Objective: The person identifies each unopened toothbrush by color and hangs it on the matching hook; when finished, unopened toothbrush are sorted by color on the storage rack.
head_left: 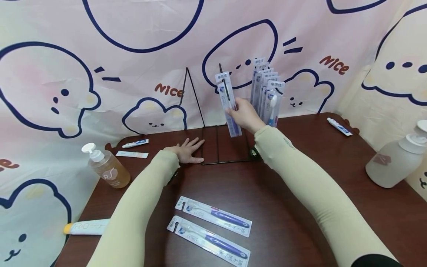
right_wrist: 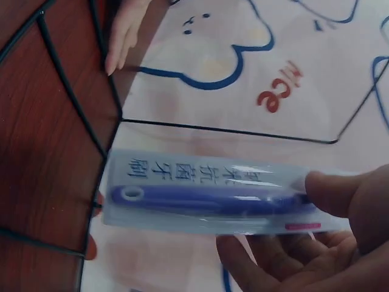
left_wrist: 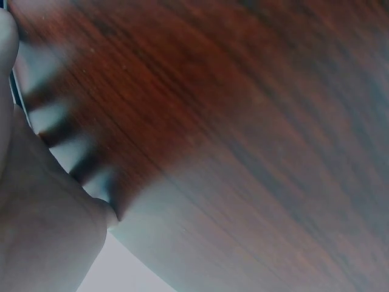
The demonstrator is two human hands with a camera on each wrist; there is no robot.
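Note:
My right hand (head_left: pixel 246 115) pinches a packaged toothbrush (right_wrist: pixel 200 201) with a purple handle, thumb on one side and fingers on the other. The pack stands nearly upright over a black wire rack (head_left: pixel 218 146), and a black hook overlaps its top in the head view. Flat on the table beside the rack's left base wire, my left hand (head_left: pixel 188 151) has its fingers spread, with fingertips right at the wire. Several packaged toothbrushes (head_left: pixel 275 100) hang in a row on the rack's right side. Two more packs, a toothbrush pack (head_left: pixel 213 216) and a nearer one (head_left: pixel 209 241), lie on the table.
An amber pump bottle (head_left: pixel 110 170) stands at left, near two small toothpaste items (head_left: pixel 135 144). A white tube with a yellow cap (head_left: pixel 88 227) lies at front left. At right are a white pump bottle (head_left: pixel 395 161) and a small toothpaste tube (head_left: pixel 339 127). A printed cloth (head_left: pixel 143 74) hangs behind.

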